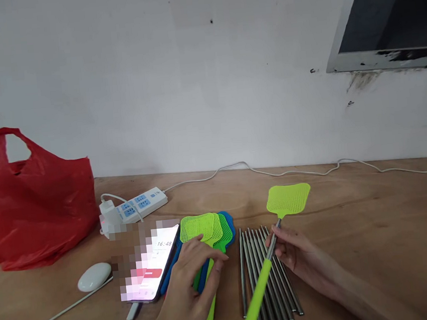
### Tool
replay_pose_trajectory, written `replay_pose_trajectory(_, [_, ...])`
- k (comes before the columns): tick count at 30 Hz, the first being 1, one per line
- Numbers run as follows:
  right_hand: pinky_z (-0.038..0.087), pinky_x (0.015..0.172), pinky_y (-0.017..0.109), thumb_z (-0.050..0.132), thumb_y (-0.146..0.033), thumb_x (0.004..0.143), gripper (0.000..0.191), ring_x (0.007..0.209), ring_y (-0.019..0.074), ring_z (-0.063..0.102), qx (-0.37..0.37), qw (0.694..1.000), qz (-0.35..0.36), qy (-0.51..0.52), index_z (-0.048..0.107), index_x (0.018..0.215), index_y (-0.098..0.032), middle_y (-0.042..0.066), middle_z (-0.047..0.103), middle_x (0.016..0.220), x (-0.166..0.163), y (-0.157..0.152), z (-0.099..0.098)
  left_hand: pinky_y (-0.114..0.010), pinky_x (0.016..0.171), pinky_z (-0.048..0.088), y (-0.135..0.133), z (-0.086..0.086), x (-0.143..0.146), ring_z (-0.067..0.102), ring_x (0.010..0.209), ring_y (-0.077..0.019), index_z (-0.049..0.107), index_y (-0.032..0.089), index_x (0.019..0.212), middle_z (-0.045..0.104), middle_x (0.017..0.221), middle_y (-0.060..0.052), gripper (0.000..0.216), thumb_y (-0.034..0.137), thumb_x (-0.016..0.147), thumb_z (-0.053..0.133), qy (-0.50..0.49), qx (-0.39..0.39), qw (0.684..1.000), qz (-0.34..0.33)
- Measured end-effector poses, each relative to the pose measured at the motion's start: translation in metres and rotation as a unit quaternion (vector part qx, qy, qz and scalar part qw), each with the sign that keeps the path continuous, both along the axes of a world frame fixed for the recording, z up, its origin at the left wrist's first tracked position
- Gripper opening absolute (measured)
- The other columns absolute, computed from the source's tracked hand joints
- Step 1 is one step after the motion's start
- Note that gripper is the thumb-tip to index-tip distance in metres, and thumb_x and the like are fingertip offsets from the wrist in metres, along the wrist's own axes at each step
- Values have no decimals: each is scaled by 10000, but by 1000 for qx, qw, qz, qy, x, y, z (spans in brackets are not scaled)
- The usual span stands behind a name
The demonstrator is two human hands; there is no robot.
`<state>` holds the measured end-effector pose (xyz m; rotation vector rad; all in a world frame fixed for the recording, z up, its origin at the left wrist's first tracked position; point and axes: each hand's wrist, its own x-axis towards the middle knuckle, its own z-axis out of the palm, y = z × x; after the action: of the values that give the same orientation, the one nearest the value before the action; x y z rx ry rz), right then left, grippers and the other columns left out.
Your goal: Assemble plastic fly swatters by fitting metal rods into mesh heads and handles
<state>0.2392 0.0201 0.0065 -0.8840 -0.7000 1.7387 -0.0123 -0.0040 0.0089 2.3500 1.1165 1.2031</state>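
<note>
In my right hand (292,248) is a fly swatter (288,200) with a yellow-green mesh head, a short metal shaft and a yellow-green grip slanting down toward me. My thumb and fingers close round its shaft below the head, which points away. Under it several thin metal rods (253,277) lie side by side on the table. My left hand (190,278) rests over a pile of loose swatter heads (197,227), yellow-green on top with green and blue below. Its fingers are bent and apart, and it partly hides the pile. A yellow-green stem (212,311) shows below the left thumb.
A lit phone (158,266) with a charging cable (130,316) lies left of the pile. Behind it are a white power strip (150,204) and a plugged-in charger. A white oval object (94,277) and a red plastic bag (41,212) stand farther left. A white cord (294,173) runs along the wall.
</note>
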Motion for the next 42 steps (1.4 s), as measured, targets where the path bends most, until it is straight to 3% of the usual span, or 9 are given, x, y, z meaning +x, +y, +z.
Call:
replay_pose_trajectory(4, [529,527,105,936,-376,614,321,626,80,687,12,1000,-15,9,754,738,-142,36,763,769,-5,-4,-1,-350,743,424,-3,1,5,549,659,-167,558,206,688,584,643,25,357,301,1016,453,62,-70,995,-21])
replay_pose_trajectory(9, [552,550,131,903,-414,661,324,643,104,703,49,998,-26,7,762,754,-138,62,775,802,-6,-4,-1,-337,740,449,-7,-10,6,544,650,-167,546,208,702,576,656,25,406,460,1009,463,89,-112,990,-14])
replay_pose_trajectory(13, [553,528,169,874,-488,673,379,650,142,719,38,996,-61,49,761,882,-193,63,781,806,-6,-2,-3,-304,633,440,-6,-14,3,554,701,-199,532,236,774,592,690,6,378,461,1035,375,80,-80,993,-14])
replay_pose_trajectory(18, [523,500,151,911,-426,638,310,631,121,684,52,992,-109,25,746,744,-185,57,776,812,-8,-1,-8,-316,636,442,-5,-11,1,563,718,-211,511,243,839,618,756,-3,267,346,1046,377,94,-39,995,-11])
replay_pose_trajectory(22, [537,550,166,916,-407,630,303,676,121,647,89,989,-119,-26,782,777,-179,50,762,836,-8,0,-13,-330,643,444,-3,-18,-2,560,738,-225,499,231,912,632,823,-23,181,275,1041,381,108,-3,994,-3])
replay_pose_trajectory(27, [519,544,200,912,-440,619,307,649,129,598,108,984,-130,-58,790,735,-183,42,721,756,-8,-2,-16,-329,623,422,-3,-25,-2,549,694,-219,486,226,888,598,781,-14,192,232,1038,367,132,6,991,-13])
replay_pose_trajectory(32, [484,538,212,919,-473,591,358,626,120,547,97,986,-121,-66,777,731,-175,27,672,714,-7,-1,-20,-327,655,436,-5,-19,1,560,675,-202,486,225,891,596,775,-5,204,219,1042,348,135,8,991,-21])
replay_pose_trajectory(37, [366,455,190,933,-497,542,399,528,79,405,97,983,-134,-78,727,657,-175,-33,538,580,-6,0,-16,-317,670,431,-5,-14,2,571,704,-200,505,227,879,610,795,-9,209,246,1036,368,129,-34,991,-25])
replay_pose_trajectory(42, [412,495,213,932,-478,554,381,587,110,493,83,987,-108,-82,750,707,-180,-8,597,630,-10,-4,-6,-294,638,411,-4,-4,3,606,706,-192,516,229,936,627,802,-2,211,336,1044,370,118,-139,983,-38])
